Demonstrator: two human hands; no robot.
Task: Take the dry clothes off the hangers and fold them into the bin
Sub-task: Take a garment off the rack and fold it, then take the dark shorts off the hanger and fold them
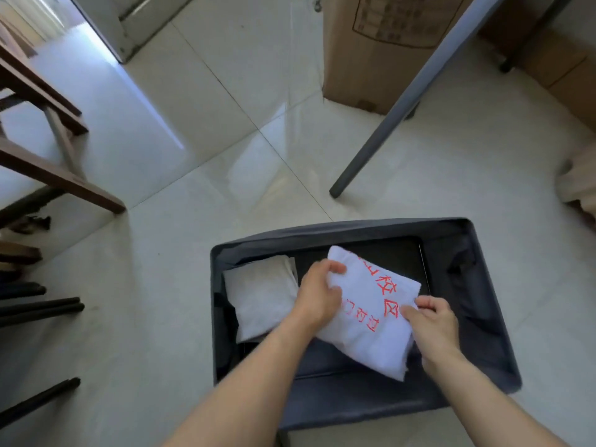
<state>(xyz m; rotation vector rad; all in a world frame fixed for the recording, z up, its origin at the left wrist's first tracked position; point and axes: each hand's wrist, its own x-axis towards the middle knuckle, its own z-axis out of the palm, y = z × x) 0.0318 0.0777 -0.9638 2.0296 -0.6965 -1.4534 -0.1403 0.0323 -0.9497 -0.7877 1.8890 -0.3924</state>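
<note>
A dark grey fabric bin stands on the floor below me. Inside it, on the left, lies a folded white garment. Over the bin's middle I hold a folded white shirt with red printed characters, tilted. My left hand grips the shirt's left edge with the thumb on top. My right hand pinches its right edge. The dark bottom of the bin shows behind the shirt.
A grey metal leg slants down to the pale tiled floor beyond the bin. Cardboard boxes stand at the back right. Wooden furniture and black rods occupy the left side.
</note>
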